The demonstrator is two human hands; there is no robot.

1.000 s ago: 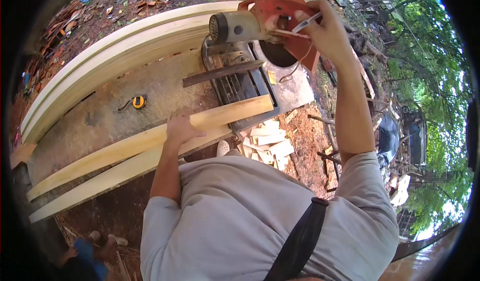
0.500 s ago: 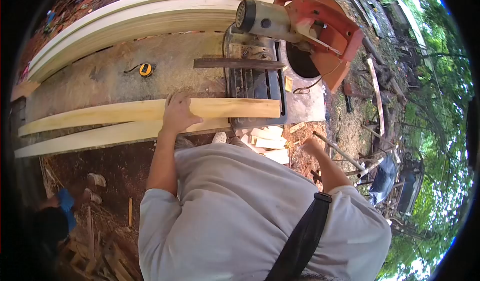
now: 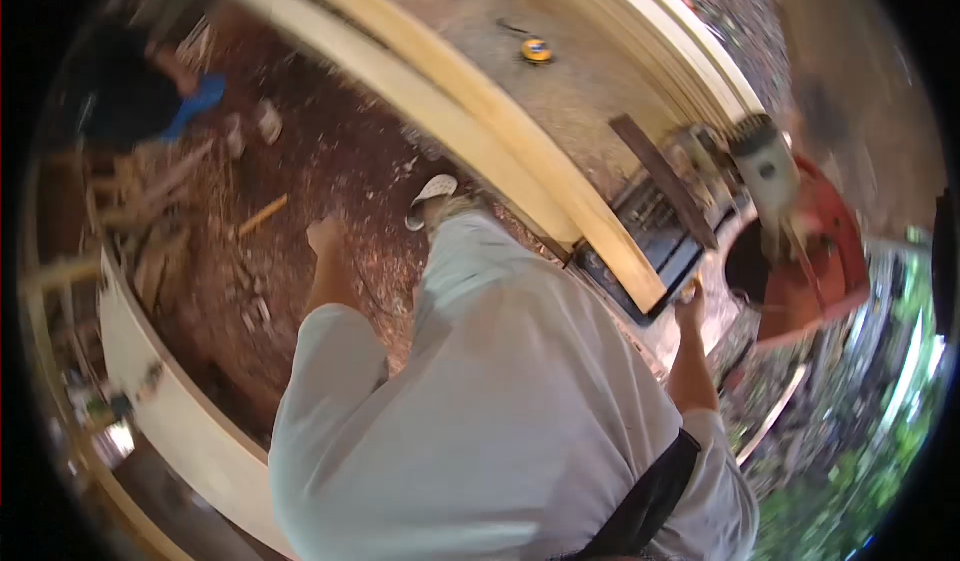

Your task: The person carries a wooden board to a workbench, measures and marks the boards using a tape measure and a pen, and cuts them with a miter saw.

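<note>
My left hand (image 3: 325, 234) hangs over the dirt floor, off the planks, its blurred fingers looking curled with nothing visible in them. At the saw table's near right corner, my right hand (image 3: 690, 306) has its fingers closed around a small pale wood offcut (image 3: 688, 290), partly hidden by them. Beside that hand lies the end of a yellowish plank (image 3: 560, 176) across the black saw base (image 3: 672, 251). A second pale plank (image 3: 400, 91) runs along its near side. The red chop saw (image 3: 815, 251) stands just beyond my right hand.
A dark wooden strip (image 3: 665, 181) crosses the saw base. The yellow tape measure (image 3: 537, 51) rests on the worktable, with stacked boards (image 3: 690, 36) behind. Another person in dark clothes (image 3: 125, 86) is at upper left. A long pale board (image 3: 180, 391) stands at lower left.
The view has turned, swinging the planks diagonal. My left hand has come off the yellowish plank. My right hand has moved in to the saw table's corner, to the small offcut.
</note>
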